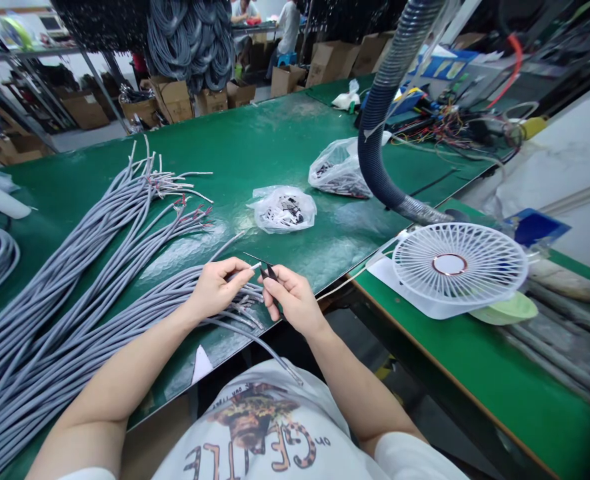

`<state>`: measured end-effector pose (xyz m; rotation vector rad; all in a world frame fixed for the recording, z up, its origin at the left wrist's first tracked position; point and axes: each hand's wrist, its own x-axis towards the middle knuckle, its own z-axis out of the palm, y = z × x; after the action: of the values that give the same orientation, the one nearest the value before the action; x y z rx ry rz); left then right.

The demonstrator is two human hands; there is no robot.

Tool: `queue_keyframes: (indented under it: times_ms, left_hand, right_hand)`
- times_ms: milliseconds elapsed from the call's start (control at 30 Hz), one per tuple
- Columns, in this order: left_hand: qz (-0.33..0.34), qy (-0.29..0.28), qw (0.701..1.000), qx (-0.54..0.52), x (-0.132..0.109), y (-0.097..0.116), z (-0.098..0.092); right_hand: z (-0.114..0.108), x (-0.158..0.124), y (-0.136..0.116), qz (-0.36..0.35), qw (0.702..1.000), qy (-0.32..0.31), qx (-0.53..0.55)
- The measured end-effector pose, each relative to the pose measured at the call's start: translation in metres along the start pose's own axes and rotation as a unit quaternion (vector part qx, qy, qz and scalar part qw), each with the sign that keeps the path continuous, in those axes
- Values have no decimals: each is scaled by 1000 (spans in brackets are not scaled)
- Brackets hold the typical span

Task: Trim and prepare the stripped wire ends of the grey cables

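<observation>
Grey cable end (249, 269) sits pinched in my left hand (215, 289); my right hand (292, 300) pinches black tweezers (269, 271) just beside it, both low above the green desk (255, 153).

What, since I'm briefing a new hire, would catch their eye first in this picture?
The thick spread of grey cables across the left of the green workbench stands out most. At centre, the left hand grips one cable end while the right hand pinches a small black pointed tool. To the right, a dark ribbed hose arcs down near a white desk fan.
</observation>
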<state>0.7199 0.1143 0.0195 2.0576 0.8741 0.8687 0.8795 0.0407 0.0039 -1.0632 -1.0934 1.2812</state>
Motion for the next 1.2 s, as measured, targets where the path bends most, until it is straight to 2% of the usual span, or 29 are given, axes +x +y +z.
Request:
queue_keyframes:
  times_ms: [200, 333, 400, 567, 667, 733, 833, 933, 1100, 1167, 1200]
  left_hand:
    - [1, 8, 1000, 13, 1, 0, -1]
    - [17, -15, 999, 27, -1, 2, -1]
    - [16, -25, 999, 27, -1, 3, -2]
    - [7, -18, 1000, 20, 0, 2, -2]
    - [10, -31, 999, 17, 0, 2, -3]
    - [9, -43, 999, 17, 0, 2, -4]
    - [12, -68, 997, 24, -1, 3, -7]
    - [16, -96, 995, 39, -1, 3, -8]
    - [8, -136, 989, 55, -1, 1, -8]
    - [9, -152, 987, 56, -1, 0, -8]
    - [11, -160, 986, 56, -1, 0, -9]
  right_hand:
    - [5, 9, 8, -16, 999, 29, 33]
    - [-12, 21, 1, -37, 985, 144, 86]
    - [-21, 21, -5, -48, 980, 171, 85]
    - [-18, 3, -11, -18, 998, 49, -37]
    - [-10, -4, -8, -41, 991, 42, -118]
    - [-10, -4, -7, -85, 972, 65, -207]
    - [-15, 0, -8, -188, 914, 79, -351]
    - [-21, 5, -10, -263, 855, 22, -446]
    - [-28, 10, -17, -298, 768, -87, -561]
    - [-29, 11, -21, -294, 749, -113, -583]
    - [-30, 12, -23, -287, 750, -124, -583]
